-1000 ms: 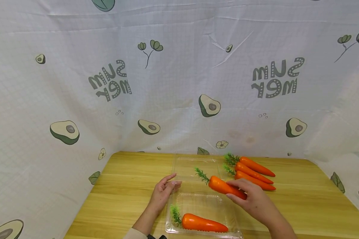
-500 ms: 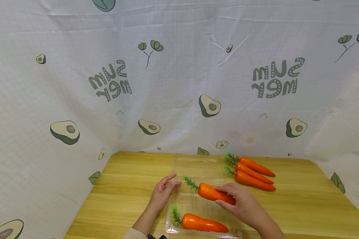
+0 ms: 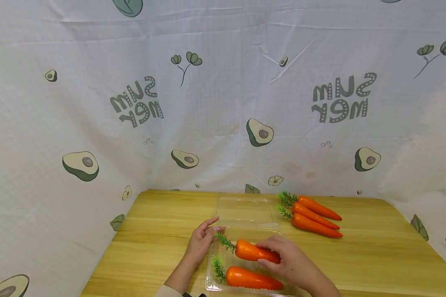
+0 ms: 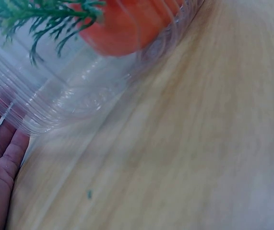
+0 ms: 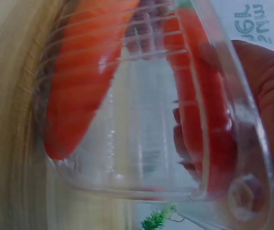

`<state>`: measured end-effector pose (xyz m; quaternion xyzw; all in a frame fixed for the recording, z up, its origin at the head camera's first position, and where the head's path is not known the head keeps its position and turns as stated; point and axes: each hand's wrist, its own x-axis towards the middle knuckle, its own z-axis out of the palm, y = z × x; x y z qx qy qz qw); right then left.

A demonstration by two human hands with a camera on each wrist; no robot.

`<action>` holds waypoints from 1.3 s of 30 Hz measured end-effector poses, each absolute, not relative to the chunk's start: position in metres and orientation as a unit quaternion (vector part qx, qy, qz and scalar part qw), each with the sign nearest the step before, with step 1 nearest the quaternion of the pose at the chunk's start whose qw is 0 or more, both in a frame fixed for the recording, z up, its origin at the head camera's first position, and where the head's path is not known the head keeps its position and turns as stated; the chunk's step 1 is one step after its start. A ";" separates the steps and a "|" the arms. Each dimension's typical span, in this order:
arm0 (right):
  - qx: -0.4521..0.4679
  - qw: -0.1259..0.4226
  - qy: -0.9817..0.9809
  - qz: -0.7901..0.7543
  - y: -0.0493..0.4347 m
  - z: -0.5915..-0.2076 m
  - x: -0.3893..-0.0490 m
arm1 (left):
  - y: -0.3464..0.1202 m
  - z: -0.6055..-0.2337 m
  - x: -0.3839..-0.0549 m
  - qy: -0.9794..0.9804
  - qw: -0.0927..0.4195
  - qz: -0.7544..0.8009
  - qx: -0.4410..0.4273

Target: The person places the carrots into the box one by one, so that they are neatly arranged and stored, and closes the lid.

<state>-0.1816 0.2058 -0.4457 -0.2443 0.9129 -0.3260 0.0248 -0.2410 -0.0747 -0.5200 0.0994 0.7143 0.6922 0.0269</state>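
My right hand (image 3: 288, 260) pinches an orange carrot (image 3: 246, 250) with a green leafy top over the clear plastic box. Seen through the box wall in the right wrist view, fingers and thumb lie on both sides of this carrot (image 5: 194, 91). Another carrot (image 3: 250, 279) lies along the near side of the open clear box (image 3: 209, 284), its leaves to the left. My left hand (image 3: 199, 245) rests at the box's left side with relaxed fingers. In the left wrist view its fingers (image 4: 13, 151) touch the box wall.
Behind the box, its hinged clear lid (image 3: 245, 209) lies flat on the wooden table (image 3: 160, 222). Several carrots (image 3: 316, 214) lie side by side at the back right, leaves pointing left. A patterned white cloth (image 3: 223, 103) hangs along the back and sides.
My right hand has brought the carrot left and nearer, from above the box's right back part to beside the lying carrot. The left hand stays at the box.
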 end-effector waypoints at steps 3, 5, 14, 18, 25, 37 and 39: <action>-0.241 0.056 0.910 -0.333 0.203 -0.449 -0.182 | -0.075 -0.521 -0.240 0.721 0.024 0.686 0.098; -0.248 0.066 0.909 -0.329 0.201 -0.451 -0.182 | -0.076 -0.521 -0.239 0.723 0.023 0.683 0.100; -0.295 0.044 0.909 -0.291 0.196 -0.461 -0.180 | -0.078 -0.524 -0.239 0.727 0.021 0.678 0.108; -0.297 0.045 0.910 -0.285 0.196 -0.462 -0.181 | -0.078 -0.525 -0.240 0.727 0.026 0.679 0.103; -0.282 0.060 0.913 -0.288 0.200 -0.456 -0.181 | -0.078 -0.525 -0.241 0.727 0.024 0.678 0.106; -0.260 0.008 0.908 -0.328 0.223 -0.439 -0.184 | -0.077 -0.524 -0.241 0.726 0.017 0.677 0.120; -0.252 -0.008 0.911 -0.326 0.227 -0.435 -0.183 | -0.076 -0.524 -0.242 0.724 0.019 0.679 0.120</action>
